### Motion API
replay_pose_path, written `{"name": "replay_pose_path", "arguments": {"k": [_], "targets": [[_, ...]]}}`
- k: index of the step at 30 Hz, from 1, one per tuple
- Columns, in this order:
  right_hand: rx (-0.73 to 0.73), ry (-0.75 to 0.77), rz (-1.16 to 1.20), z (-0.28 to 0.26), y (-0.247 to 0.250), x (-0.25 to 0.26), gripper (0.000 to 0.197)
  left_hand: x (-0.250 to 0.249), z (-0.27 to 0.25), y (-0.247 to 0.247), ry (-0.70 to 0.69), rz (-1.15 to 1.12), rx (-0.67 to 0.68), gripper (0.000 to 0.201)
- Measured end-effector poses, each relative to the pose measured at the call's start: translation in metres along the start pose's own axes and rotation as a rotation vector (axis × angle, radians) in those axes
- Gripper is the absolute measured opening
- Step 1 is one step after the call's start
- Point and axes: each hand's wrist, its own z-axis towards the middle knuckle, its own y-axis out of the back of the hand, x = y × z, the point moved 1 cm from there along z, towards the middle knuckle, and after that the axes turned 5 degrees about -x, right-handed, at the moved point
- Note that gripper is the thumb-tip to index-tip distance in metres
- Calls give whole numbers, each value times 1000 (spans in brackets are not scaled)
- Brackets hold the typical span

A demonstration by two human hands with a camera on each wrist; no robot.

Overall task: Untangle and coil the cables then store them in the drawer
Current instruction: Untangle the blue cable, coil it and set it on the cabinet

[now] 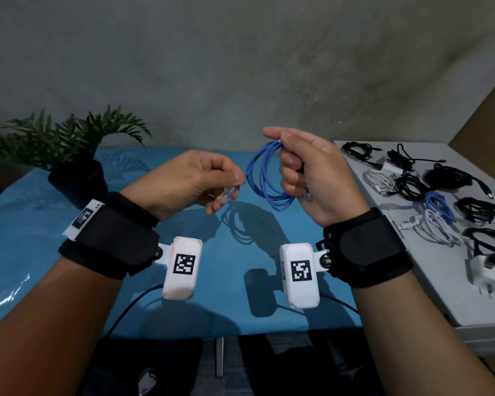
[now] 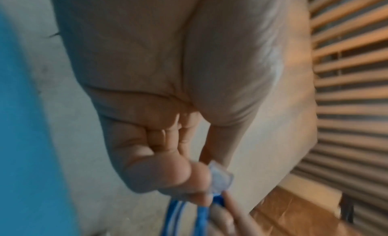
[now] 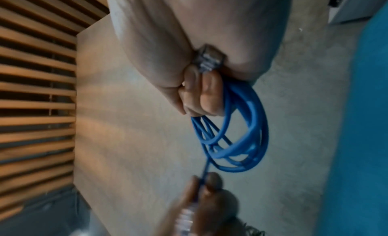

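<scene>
A blue network cable (image 1: 265, 178) hangs in several loops above the blue table (image 1: 40, 224). My right hand (image 1: 303, 170) grips the top of the coil in a fist; the right wrist view shows the blue cable (image 3: 241, 136) and one clear plug (image 3: 209, 59) poking out by the palm. My left hand (image 1: 206, 178) pinches the cable's other clear plug (image 1: 228, 194) between thumb and fingers, just left of the coil. That clear plug (image 2: 220, 179) shows at the fingertips in the left wrist view, with the blue cable (image 2: 201, 214) running below.
A white cabinet top (image 1: 412, 281) at the right carries several coiled black, white and blue cables (image 1: 435, 204) and a white charger (image 1: 489, 271). A potted plant (image 1: 75, 155) stands at the table's back left. A grey wall is behind.
</scene>
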Motion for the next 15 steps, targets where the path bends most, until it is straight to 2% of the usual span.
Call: {"name": "replay_pose_path", "arguments": {"k": [3, 7, 11, 15], "targets": [[-42, 111, -119, -1, 0, 2, 22, -8, -4, 1, 30, -164, 52, 13], [-80, 246, -259, -2, 1, 4, 21, -12, -5, -1, 51, -242, 67, 14], [-4, 77, 6, -2, 0, 2, 25, -5, 0, -15, -3, -164, -57, 17], [109, -71, 195, -4, -3, 6, 28, 2, 7, -22, -190, 96, -295, 14]]}}
